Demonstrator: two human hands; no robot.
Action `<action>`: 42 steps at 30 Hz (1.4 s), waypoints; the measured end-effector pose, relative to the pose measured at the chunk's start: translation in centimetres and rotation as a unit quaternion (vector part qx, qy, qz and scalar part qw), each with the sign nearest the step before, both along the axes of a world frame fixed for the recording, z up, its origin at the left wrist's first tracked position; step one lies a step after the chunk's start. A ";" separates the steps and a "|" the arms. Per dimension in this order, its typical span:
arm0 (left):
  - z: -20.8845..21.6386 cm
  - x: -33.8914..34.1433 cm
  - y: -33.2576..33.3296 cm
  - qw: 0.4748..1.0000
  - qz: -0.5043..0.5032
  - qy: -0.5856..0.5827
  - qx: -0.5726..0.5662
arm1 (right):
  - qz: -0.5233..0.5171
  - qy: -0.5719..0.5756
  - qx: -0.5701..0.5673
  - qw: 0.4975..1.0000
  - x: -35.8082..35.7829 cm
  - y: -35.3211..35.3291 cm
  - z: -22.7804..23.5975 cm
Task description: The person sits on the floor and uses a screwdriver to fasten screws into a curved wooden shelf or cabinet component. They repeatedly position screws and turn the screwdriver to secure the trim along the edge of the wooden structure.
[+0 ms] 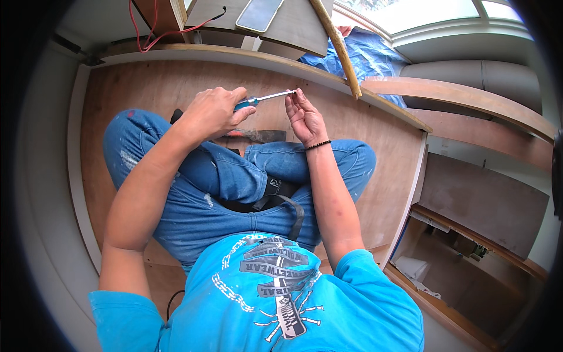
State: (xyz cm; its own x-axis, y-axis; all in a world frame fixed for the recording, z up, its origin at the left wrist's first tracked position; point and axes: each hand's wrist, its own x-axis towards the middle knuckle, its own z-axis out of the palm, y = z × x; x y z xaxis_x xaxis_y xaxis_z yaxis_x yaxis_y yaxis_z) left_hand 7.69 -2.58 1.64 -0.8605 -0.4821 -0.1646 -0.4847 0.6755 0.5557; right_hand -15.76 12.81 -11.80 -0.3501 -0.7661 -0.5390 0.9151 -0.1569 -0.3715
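Note:
My left hand (214,111) is closed around the blue handle of a screwdriver (275,95), whose metal shaft points right. My right hand (306,120), with a dark bead bracelet at its wrist, pinches at the screwdriver's tip with thumb and fingers. Whatever sits at the tip is too small to make out. Both hands are raised above my crossed legs in blue jeans. Below them, by my shins, lies a flat dark-bladed tool (270,136) with an orange-red part, partly hidden by the left hand and leg.
I sit on a wooden panel (387,170) inside a raised frame. Beyond its far edge are a phone (258,14) on a grey board, red wires (153,41), a wooden stick (337,47) and a blue tarp (369,56). Curved wooden pieces (463,94) and an open compartment (463,276) are at right.

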 end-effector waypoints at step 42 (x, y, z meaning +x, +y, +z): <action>4.9 -14.4 2.8 0.946 -0.126 -0.183 -0.237 | -0.249 -0.270 0.002 0.930 2.2 -6.5 -3.1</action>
State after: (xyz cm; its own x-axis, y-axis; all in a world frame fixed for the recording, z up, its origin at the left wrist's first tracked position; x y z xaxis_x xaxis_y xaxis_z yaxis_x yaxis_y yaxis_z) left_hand -6.67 0.26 6.54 -0.8849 -0.3643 -0.2903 -0.3770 0.9261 -0.0131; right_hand -13.54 6.29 -14.93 -0.3393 -0.5780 -0.7422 0.7824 -0.6114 0.1185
